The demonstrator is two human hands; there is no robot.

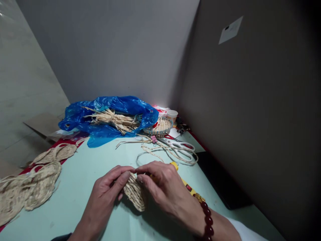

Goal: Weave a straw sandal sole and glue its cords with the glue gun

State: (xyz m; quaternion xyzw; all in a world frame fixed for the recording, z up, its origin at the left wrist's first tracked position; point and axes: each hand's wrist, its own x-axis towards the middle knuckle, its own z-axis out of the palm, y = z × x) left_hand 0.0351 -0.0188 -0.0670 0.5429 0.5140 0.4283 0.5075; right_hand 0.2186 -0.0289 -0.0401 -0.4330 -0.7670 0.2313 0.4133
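Between my two hands is a small woven straw piece (135,192), tan and ridged with braided rows, held tilted above the pale green table cover (110,221). My left hand (107,187) pinches its upper left edge between thumb and fingers. From the other side my right hand (163,184) grips the top edge, thumb near the rim and forefinger tip meeting the left fingertips. The right fingers partly hide a yellow tool (188,188) lying behind that hand. Dark red beads (208,219) circle the right wrist.
A blue plastic bag (120,103) holding a straw bundle (112,118) lies at the back. White-handled scissors (179,147), straw cords and a pink clip (153,139) are nearer. Beyond them stand a round basket (162,126) and paper cup (172,115). Woven straw pieces (42,187) lie left; a black flat object (223,184) right.
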